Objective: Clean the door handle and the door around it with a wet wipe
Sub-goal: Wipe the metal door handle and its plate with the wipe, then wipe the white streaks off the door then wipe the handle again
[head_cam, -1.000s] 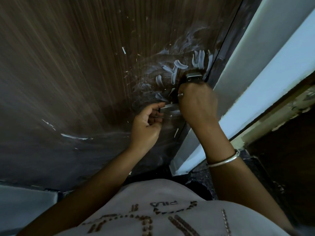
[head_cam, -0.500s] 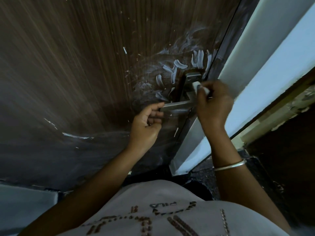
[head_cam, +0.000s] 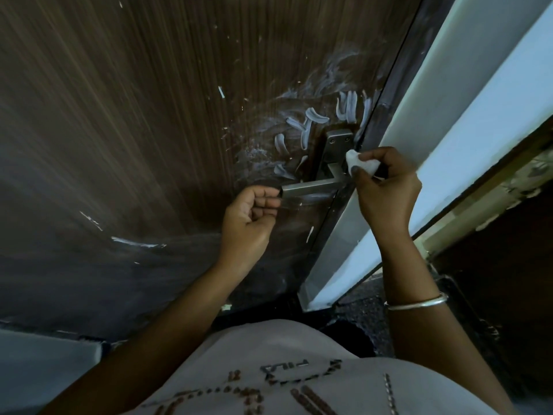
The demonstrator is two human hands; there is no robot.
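Now right hand (head_cam: pixel 386 190) pinches bunched wet wipe (head_cam: pixel 360 163) beside handle (head_cam: pixel 314 185) backplate at door (head_cam: pixel 179 115) edge; left hand (head_cam: pixel 250 215), loosely curled, steadies lever tip; wipe likely soft, limp, best kept wadded in fingertips; white smears remain

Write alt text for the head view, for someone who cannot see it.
A right hand presses a bunched white wet wipe against a grey metal lever door handle, while the left hand pinches the lever's free end. White smears streak the dark brown wood-grain door above.
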